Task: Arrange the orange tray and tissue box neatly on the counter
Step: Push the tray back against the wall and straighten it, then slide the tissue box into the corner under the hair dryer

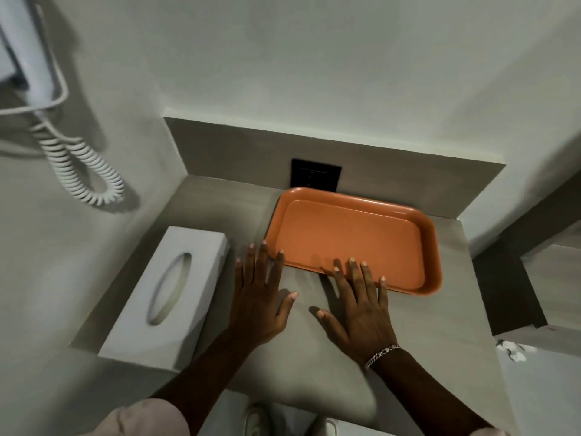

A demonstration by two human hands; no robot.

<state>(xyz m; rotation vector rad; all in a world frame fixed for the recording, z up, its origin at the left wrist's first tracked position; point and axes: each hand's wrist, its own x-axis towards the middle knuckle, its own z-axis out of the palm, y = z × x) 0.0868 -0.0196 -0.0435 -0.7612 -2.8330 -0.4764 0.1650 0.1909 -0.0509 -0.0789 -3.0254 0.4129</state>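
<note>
The orange tray [352,243] is seen lying flat on the grey counter [440,316], pushed toward the far right so that its far rim sits just below the black wall plate [315,175] on the backsplash. It is turned a little out of square with the counter's edges. The white tissue box [166,294] is set at the near left, against the left wall, its oval slot facing up and its near end close to the counter's front edge; it too lies at a slant. The two task objects are kept apart, with bare counter between them.

Both hands are held flat and palm down, with fingers spread and nothing gripped. The left hand [261,306] is laid over the counter, its fingertips reaching the tray's near left corner. The right hand [361,306] is placed with its fingertips on the tray's near rim; a chain bracelet [382,354] is worn at that wrist. This open, flat posture suits pushing or squaring the tray by its near edge rather than lifting it.

The tray appears nearly placed; the tissue box is probably yet to be straightened. A coiled white cord [81,165] is seen hanging from a wall unit at the far left.
</note>
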